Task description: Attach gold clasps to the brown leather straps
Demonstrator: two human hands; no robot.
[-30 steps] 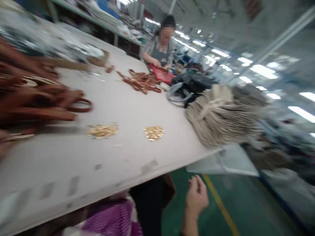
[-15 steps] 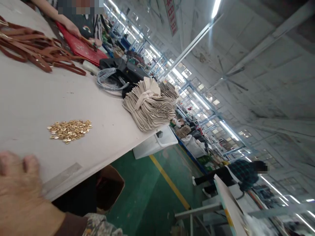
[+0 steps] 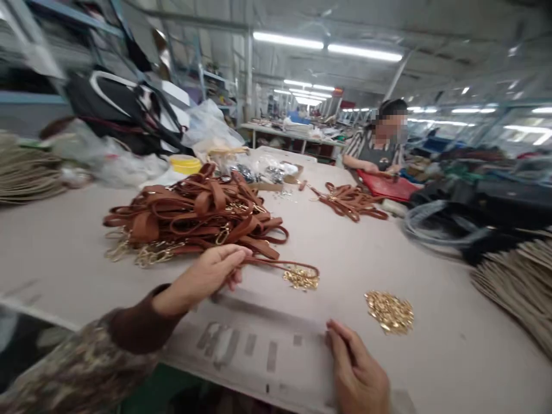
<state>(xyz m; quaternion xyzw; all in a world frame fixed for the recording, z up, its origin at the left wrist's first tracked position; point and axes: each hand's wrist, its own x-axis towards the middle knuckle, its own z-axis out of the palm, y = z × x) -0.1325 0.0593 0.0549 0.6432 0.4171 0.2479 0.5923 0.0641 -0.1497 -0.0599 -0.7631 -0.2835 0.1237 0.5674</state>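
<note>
While the left hand (image 3: 218, 270) pinches a brown leather strap (image 3: 267, 262) pointing rightward, the right hand (image 3: 359, 368), nearly closed, contents unclear, is nearer the rightmost gold fittings (image 3: 389, 312).

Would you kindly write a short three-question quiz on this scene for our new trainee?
1. Multiple choice: what does the left hand hold?
A) a clear plastic bag
B) a brown strap
C) a bundle of grey pieces

2. True or false: the right hand is touching the red item.

3. Count: how many piles of small gold-coloured pieces lie on the table?

Key: 1. B; 2. False; 3. Two.
</note>
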